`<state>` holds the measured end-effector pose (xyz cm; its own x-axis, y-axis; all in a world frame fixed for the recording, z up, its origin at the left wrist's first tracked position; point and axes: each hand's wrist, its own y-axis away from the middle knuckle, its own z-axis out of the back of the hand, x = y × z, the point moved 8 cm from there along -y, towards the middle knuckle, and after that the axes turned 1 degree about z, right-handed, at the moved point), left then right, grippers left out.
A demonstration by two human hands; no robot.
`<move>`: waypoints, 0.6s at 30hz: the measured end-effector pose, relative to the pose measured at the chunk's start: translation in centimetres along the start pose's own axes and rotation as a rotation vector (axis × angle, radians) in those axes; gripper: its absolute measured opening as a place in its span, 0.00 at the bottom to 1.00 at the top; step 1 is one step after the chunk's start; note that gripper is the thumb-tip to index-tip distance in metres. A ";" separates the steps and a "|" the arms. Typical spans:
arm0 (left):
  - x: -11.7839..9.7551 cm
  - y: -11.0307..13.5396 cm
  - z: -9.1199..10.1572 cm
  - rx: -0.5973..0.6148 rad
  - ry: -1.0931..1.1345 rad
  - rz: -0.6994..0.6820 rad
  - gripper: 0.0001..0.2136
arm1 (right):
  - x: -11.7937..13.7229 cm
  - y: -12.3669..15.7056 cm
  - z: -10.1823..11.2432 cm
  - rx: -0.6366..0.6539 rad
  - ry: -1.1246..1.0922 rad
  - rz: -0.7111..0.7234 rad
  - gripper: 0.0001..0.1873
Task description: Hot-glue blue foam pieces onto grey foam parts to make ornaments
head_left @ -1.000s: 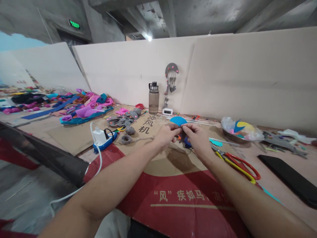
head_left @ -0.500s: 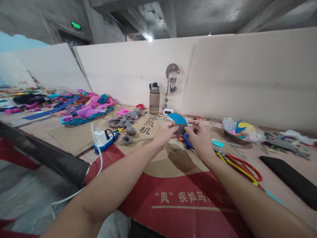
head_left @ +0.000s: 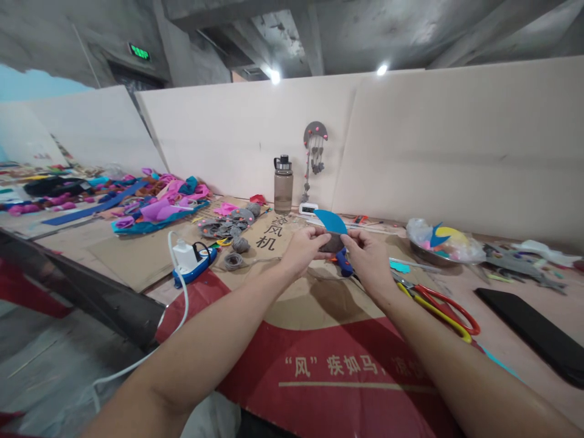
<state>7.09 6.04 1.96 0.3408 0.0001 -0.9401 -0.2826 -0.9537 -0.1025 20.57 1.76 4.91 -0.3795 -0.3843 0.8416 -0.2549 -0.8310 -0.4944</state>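
Note:
Above the cardboard, a blue curved felt-like piece [head_left: 331, 221] stands up from a dark grey piece [head_left: 332, 243] directly below it. My left hand [head_left: 305, 249] pinches these pieces at their left edge, thumb in front. From the other side my right hand [head_left: 368, 254] grips their right edge between thumb and fingers. Whether the two pieces are joined, I cannot tell. Just below my right hand lies a blue tool like a glue gun [head_left: 344, 263], partly hidden. Scissors [head_left: 433, 301] with red and yellow handles rest beside my right forearm.
A water bottle [head_left: 283, 185] and a small white clock [head_left: 308, 208] stand by the back board. Leftward are grey yarn [head_left: 239, 244], a blue power strip [head_left: 195, 267] and heaped felt [head_left: 164, 204]. To the right sit a bowl [head_left: 435, 255] and a black phone [head_left: 531, 331].
The pieces have tilted between my hands: more of the grey face shows, and the blue piece's tip has moved slightly right. Both hands keep their grip.

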 end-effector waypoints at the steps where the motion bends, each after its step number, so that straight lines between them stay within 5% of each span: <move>1: 0.1 -0.1 0.0 0.005 0.013 -0.001 0.01 | -0.1 0.0 0.0 -0.001 -0.011 0.000 0.10; 18: -0.9 -0.7 1.5 -0.076 -0.019 -0.111 0.05 | -1.4 0.0 -0.8 0.049 -0.023 -0.029 0.20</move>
<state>5.68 7.19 2.37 0.3490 0.1114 -0.9305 -0.1751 -0.9677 -0.1815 20.41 2.61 3.53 -0.3517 -0.3681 0.8607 -0.2217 -0.8605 -0.4586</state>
